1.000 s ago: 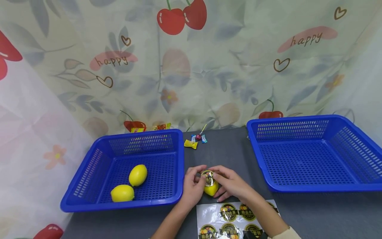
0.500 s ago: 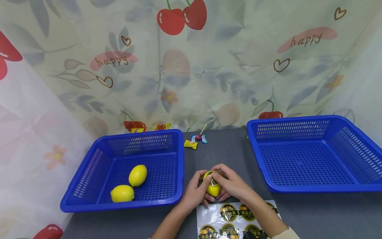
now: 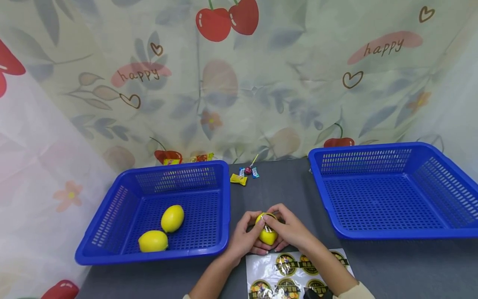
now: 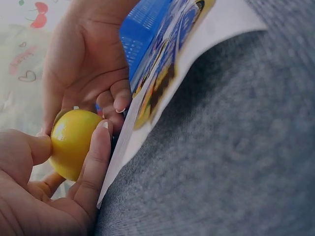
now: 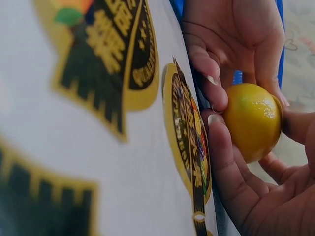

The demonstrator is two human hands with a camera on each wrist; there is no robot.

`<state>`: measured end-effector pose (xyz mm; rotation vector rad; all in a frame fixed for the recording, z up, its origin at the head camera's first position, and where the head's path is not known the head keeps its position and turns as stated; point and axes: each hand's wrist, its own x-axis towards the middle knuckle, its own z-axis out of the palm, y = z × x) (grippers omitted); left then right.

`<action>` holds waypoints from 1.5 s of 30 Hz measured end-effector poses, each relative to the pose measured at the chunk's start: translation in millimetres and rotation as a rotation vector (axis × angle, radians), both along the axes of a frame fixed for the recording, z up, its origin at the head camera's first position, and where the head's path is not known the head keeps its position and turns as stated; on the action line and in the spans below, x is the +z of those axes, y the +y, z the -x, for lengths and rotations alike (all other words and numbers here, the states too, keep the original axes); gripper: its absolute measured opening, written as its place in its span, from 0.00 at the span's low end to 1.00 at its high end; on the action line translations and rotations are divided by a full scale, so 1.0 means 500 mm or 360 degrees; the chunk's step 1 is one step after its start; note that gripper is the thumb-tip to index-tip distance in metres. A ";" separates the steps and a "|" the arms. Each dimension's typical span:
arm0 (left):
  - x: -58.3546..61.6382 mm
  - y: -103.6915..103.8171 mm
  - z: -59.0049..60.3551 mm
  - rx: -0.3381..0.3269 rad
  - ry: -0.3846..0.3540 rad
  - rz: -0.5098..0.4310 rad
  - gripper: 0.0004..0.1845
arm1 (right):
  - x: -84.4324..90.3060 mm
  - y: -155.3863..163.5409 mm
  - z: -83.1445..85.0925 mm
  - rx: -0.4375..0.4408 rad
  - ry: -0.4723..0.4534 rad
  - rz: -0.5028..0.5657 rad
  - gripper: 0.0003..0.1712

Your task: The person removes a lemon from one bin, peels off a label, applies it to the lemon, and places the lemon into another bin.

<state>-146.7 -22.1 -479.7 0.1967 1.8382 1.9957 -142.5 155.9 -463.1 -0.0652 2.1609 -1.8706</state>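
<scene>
Lemon (image 3: 268, 235) sits between left hand (image 3: 244, 241) and right hand (image 3: 293, 231) grip.

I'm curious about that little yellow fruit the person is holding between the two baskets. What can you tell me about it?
The lemon is small, glossy and bright yellow. A sticker lies across its top. Both hands, left and right, grip it just above the grey table, at the near edge of the sticker sheet.

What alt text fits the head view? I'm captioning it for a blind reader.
Two hands, left hand and right hand, hold a yellow lemon above a sticker sheet on a grey table. A blue basket at left holds two lemons; another blue basket stands at right.
</scene>
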 end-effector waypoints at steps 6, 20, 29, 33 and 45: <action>-0.003 -0.003 0.006 -0.0016 -0.0024 -0.0021 0.24 | -0.004 0.003 0.002 0.0018 0.0018 0.0018 0.23; 0.004 -0.012 0.015 -0.0030 -0.0053 -0.0105 0.22 | -0.017 0.024 0.018 0.0104 -0.0115 0.0225 0.22; 0.002 -0.008 0.008 0.0044 -0.0064 -0.0108 0.21 | -0.025 0.027 0.020 0.0055 -0.0180 0.0325 0.20; 0.001 -0.011 0.006 0.0048 -0.0078 -0.0123 0.21 | -0.025 0.029 0.020 0.0073 -0.0202 0.0379 0.21; -0.004 -0.021 0.009 -0.0055 -0.0131 -0.0207 0.22 | -0.027 0.042 0.025 0.0164 -0.0263 0.0457 0.21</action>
